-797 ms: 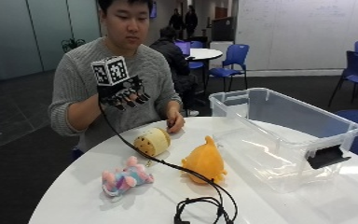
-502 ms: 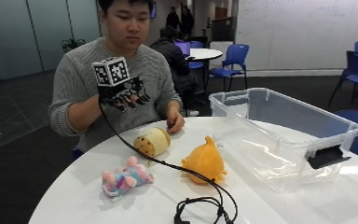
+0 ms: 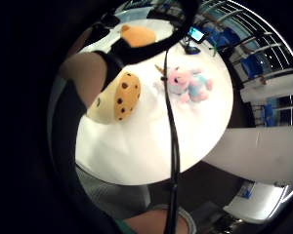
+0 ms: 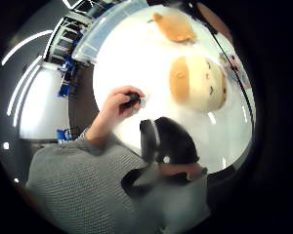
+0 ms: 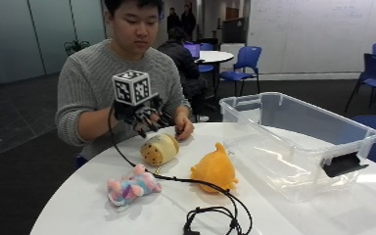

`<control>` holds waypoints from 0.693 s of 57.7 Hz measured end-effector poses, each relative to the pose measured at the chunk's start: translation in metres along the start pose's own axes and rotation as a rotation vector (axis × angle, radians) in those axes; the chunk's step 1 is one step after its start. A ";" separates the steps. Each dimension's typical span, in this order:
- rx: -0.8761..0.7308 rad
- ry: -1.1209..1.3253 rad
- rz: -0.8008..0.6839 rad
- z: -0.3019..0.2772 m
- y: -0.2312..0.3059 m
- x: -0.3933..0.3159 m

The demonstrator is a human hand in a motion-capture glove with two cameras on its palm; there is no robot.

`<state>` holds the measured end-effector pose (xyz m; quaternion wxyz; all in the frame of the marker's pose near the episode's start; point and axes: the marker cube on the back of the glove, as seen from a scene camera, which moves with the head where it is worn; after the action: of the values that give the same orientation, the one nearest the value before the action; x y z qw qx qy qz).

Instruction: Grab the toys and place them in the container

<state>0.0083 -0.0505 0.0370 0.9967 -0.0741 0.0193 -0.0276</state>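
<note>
The round white counter carries everything; on its far right part stands the clear plastic container, lidless, with a dark latch on the near end wall, nothing visible inside it; the person in a grey knitted sweater sits behind the counter's far edge; the orange plush fish sits upright just beside the container's near left wall, apart from it by a narrow strip of counter; the round cream toy with a brown-spotted cookie face lies behind and to the left of the fish, near the far edge; the pink and blue plush unicorn lies on its side toward the near left edge, apart from the other two; a black cable runs across the counter between the toys and coils near the front edge; the gloved right hand hovers just above the cookie toy, not touching it, its grip open, fingers spread and pointing down, holding nothing; in the little finger side palm view the cookie toy is close under the palm; the bare left hand rests on the counter just behind the cookie toy, its fingers curled round a small dark object in the thumb side palm view.
</note>
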 end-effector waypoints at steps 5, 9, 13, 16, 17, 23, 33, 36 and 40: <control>-0.150 0.025 0.006 0.030 -0.036 0.005; -0.231 0.028 0.006 0.051 -0.052 0.005; -0.264 0.024 0.001 0.064 -0.059 0.005; -0.273 0.023 -0.002 0.072 -0.060 0.003; -0.275 0.023 -0.003 0.074 -0.060 0.002; -0.280 0.024 0.014 0.084 -0.061 0.006; -0.122 0.023 0.013 0.084 -0.065 0.004; -0.096 0.006 0.002 0.077 -0.065 0.005; -0.070 -0.016 -0.007 0.057 -0.066 0.003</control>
<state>0.0108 -0.1078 0.1027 0.9935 -0.1090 0.0120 -0.0299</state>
